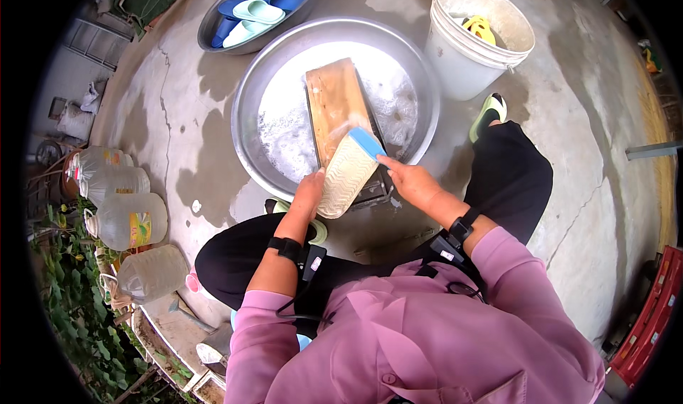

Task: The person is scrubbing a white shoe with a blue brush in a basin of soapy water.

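Observation:
My left hand (pixel 309 191) grips the left edge of a cream-coloured slipper (pixel 347 180), whose zigzag-patterned sole faces up. In my right hand (pixel 408 179) is a blue brush (pixel 366 143), pressed against the far end of the sole; its bristles are hidden. Beneath the slipper a wooden board (pixel 336 94) leans in a large metal basin (pixel 246 92). White suds (pixel 283 132) surround the board in the basin. My left fingers are partly hidden by the slipper.
A smaller metal basin (pixel 207 30) of blue and mint slippers (pixel 259 11) stands at the back left. At the back right is a white bucket (pixel 459 68) with yellow footwear (pixel 480 29) inside. Several large plastic bottles (pixel 122 220) line the left side. My feet flank the large basin.

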Demonstrator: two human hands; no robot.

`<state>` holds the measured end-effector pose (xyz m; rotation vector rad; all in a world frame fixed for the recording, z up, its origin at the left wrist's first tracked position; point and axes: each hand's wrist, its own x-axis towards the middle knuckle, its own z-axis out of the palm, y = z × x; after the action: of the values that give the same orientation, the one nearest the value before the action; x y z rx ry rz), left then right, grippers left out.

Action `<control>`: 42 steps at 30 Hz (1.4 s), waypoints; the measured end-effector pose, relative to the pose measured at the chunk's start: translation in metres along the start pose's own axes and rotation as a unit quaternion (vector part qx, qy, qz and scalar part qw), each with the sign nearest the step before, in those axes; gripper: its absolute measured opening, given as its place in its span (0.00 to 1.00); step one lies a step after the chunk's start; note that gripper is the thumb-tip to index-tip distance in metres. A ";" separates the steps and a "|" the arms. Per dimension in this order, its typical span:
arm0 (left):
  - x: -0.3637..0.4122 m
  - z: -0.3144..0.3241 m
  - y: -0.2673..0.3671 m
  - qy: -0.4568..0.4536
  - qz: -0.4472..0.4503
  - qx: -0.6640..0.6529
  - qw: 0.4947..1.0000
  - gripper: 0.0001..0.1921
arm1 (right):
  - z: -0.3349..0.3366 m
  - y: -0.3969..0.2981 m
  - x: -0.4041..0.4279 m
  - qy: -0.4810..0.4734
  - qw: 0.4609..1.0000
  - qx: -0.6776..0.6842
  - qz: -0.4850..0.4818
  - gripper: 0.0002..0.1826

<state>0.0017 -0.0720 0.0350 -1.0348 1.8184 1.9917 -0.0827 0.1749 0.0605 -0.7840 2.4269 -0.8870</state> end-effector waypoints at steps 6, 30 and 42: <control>0.000 -0.004 -0.001 -0.001 -0.005 0.058 0.998 0.23 | -0.009 0.003 0.006 -0.007 0.999 0.020 0.032 0.22; 0.013 -0.010 -0.007 0.020 0.026 0.204 0.978 0.25 | -0.011 0.024 0.052 -0.042 0.999 -0.021 0.013 0.20; 0.030 -0.027 -0.031 0.042 0.040 0.247 0.967 0.25 | -0.016 -0.016 0.046 -0.126 0.991 -0.036 -0.030 0.22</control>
<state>0.0083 -0.1000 -0.0066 -0.9055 2.2691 1.4251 -0.1203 0.1426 0.0734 -0.9381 2.2334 -0.6806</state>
